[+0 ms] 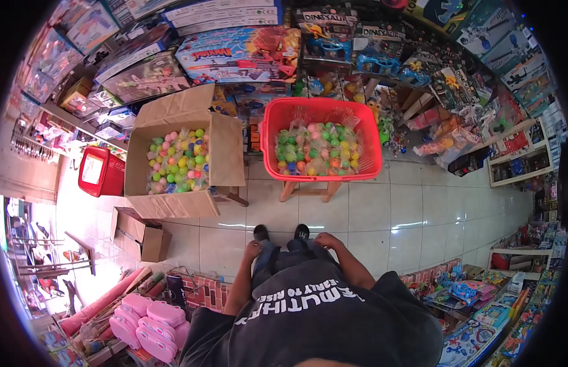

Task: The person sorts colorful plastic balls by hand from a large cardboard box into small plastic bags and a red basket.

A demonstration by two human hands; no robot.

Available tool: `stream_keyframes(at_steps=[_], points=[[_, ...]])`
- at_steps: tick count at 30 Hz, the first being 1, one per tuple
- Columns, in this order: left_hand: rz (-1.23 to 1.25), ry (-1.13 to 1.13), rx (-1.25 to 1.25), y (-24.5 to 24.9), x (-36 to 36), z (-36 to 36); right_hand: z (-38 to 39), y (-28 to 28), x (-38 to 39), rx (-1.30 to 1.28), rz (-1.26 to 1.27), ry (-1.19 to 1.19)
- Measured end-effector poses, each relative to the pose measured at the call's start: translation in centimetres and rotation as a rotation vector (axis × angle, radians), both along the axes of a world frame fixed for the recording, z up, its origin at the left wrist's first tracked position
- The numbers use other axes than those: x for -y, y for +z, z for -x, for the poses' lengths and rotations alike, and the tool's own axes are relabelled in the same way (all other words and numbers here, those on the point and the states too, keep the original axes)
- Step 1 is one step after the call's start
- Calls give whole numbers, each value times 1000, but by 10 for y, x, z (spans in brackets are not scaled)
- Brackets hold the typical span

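Observation:
My left hand [253, 249] rests at my left thigh, its fingers curled in and nothing seen in them. Against my right thigh lies my right hand [325, 240], also loosely closed, with no object showing. In front of me a red plastic basket [270, 147] stands on a wooden stool [321, 189]. It holds many colourful balls [317, 144], some in clear plastic bags. To its left, an open cardboard box [229, 150] with raised flaps contains more colourful balls [177, 159]. Neither hand touches the basket or the box.
A red container [106, 174] with a white label stands far left, near a smaller cardboard box [140, 235] on the tiled floor [382, 214]. Boxed toys [238, 55] fill the shelves ahead. Pink cases [155, 327] sit behind left; packaged toys [474, 290] lie behind right.

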State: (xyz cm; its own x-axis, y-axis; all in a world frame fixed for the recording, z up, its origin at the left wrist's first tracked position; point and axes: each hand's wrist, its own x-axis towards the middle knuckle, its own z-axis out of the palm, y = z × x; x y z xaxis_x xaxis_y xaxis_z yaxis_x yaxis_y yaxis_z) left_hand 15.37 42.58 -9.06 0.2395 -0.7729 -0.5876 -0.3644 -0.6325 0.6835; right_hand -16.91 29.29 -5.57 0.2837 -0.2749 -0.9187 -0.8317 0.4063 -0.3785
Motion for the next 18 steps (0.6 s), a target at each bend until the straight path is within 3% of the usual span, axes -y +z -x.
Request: stream_keyframes(at_steps=[1,3,6,11,14,18], points=[[73,-70,115,-3,-5,-3,-1,1,-1,68,29,-151],[80,-43,15,-9,-15,-12,-8,5,1,128,95,-323],[66,-24,-86,-9,-22,-38,-25,12,4,66,108,-323],[45,39,-208,53,-27,-86,-87,17,-5,-23,114,-325],[54,83,-144,22,-51,-128,-146,24,-19,84,145,-223],[-31,179,-164,34,-73,-172,-230,32,-31,214,210,-102]])
